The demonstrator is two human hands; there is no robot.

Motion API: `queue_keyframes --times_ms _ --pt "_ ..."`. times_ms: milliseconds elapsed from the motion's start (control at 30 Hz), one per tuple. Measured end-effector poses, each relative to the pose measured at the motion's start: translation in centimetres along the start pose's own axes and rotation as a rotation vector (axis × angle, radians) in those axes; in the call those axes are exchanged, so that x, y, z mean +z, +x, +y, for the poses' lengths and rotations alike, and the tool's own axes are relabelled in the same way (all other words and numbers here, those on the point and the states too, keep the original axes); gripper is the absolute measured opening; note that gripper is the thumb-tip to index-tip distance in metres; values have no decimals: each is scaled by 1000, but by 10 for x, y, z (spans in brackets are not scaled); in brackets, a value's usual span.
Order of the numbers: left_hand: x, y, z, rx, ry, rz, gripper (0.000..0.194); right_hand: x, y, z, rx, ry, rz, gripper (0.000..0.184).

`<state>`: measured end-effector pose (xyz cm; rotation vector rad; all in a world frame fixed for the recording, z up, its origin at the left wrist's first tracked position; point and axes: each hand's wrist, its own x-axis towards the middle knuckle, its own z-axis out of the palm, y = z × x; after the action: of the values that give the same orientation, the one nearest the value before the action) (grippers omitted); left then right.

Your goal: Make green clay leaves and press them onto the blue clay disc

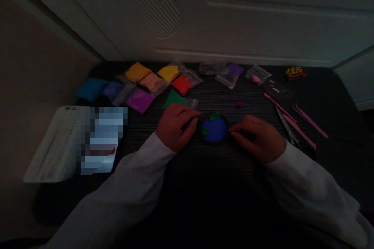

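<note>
A round blue clay disc (215, 128) with green leaf pieces on it lies on the dark table (187, 171), ringed by a dark rim. My left hand (176, 125) rests at its left edge, fingers curled and touching the rim. My right hand (257, 137) rests at its right edge, fingertips pinched against the rim. Both arms wear white sleeves. The light is dim and the fingertips are hard to make out.
Several bags of coloured clay (152, 82) lie at the back left. A small purple lump (239, 104) sits behind the disc. Pink tools and scissors (292, 124) lie at the right. A white box (76, 142) stands at the left.
</note>
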<state>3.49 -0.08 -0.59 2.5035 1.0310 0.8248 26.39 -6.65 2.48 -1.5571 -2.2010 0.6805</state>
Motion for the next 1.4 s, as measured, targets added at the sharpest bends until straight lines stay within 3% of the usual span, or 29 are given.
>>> queue_keyframes --times_ms 133,267,333,400,533,667,767,900,1067,1233,1400 --pt "0 0 -1 -29 -9 27 22 -5 0 3 127 170 139 19" --pt "-1 1 -1 -58 -27 63 21 -2 0 6 241 420 121 18" --pt "-1 1 -1 -69 -29 90 20 -2 1 6 291 417 135 19" --pt "-1 1 -1 -83 -24 120 20 -2 1 7 314 297 236 23" --pt "-1 3 -2 -93 -32 181 19 -1 4 13 252 202 431 24" --pt "-4 4 0 -80 -30 239 19 0 9 16 119 385 496 27" --pt "-10 1 11 -115 -74 287 19 -3 1 3 21 585 579 27" --pt "-23 -22 43 -154 -168 247 19 3 -32 -28 63 770 563 26" --pt "-26 -68 79 -218 -271 106 18 32 -71 -48 94 487 534 13" --pt "-10 -91 85 -307 -345 36 19 63 -76 -47 -27 464 461 22" --pt "-3 -88 80 -351 -364 92 20 80 -69 -37 64 600 476 27"
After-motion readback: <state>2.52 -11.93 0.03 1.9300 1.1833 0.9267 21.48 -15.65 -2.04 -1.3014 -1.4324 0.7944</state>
